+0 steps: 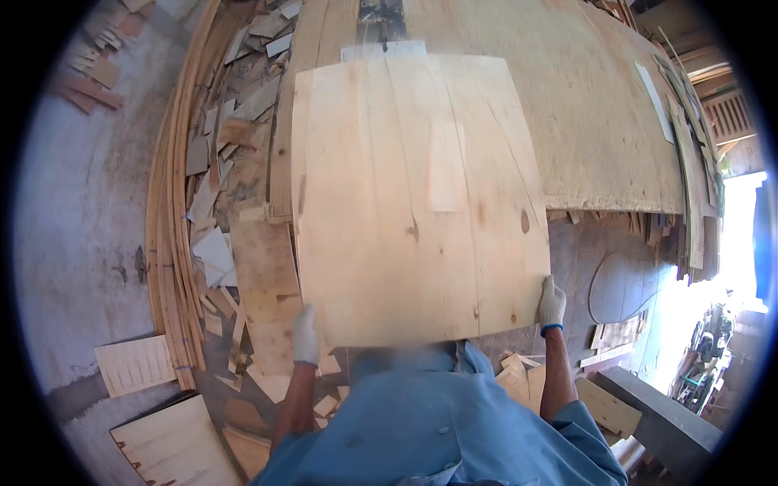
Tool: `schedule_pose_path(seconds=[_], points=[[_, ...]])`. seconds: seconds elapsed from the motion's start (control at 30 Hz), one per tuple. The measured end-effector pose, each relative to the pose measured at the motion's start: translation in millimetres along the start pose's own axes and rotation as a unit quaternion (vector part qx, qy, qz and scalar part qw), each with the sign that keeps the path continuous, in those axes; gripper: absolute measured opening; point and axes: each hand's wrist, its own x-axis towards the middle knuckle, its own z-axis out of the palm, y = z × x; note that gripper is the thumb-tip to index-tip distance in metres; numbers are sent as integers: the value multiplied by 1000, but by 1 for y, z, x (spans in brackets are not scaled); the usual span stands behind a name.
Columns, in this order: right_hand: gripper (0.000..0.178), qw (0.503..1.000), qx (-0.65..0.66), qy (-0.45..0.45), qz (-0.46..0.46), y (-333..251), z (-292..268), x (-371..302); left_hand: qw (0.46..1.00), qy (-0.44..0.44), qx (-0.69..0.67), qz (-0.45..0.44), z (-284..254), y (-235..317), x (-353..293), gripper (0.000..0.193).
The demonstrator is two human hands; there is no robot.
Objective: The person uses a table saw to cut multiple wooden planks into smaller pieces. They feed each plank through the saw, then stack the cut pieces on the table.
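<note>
A large pale wooden board (365, 202) with knots and long grain lines is in front of my body, spanning most of the middle. My left hand (305, 336), in a white knit glove, grips its near left corner. On the near right corner, my right hand (553, 302) is closed on the edge, in a white glove with a blue cuff. The fingers under the board are hidden. Its far part overlaps a big worktable (600, 105) topped with a wooden sheet. A lighter rectangular patch shows on the board's face.
Long thin wood strips (166, 227) run along the left beside a heap of offcuts (215, 259). Pale panels (174, 445) lean at the lower left. A grey metal beam (660, 417) stands at the lower right, with wood scraps (519, 381) on the floor near my right arm.
</note>
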Motion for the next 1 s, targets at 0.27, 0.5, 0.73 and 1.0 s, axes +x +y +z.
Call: schedule_pose_path(seconds=[0.27, 0.5, 0.73, 1.0], points=[[54, 998, -68, 11, 10, 18, -31, 33, 994, 40, -14, -103, 39, 20, -22, 40], [58, 997, -75, 5, 2, 11, -12, 24, 999, 1, -14, -31, 29, 53, 7, 33], [51, 998, -51, 19, -17, -8, 6, 9, 994, 66, -74, -39, 30, 48, 30, 31], [51, 999, -11, 23, 23, -18, 11, 8, 996, 46, -67, -45, 24, 59, 42, 32]])
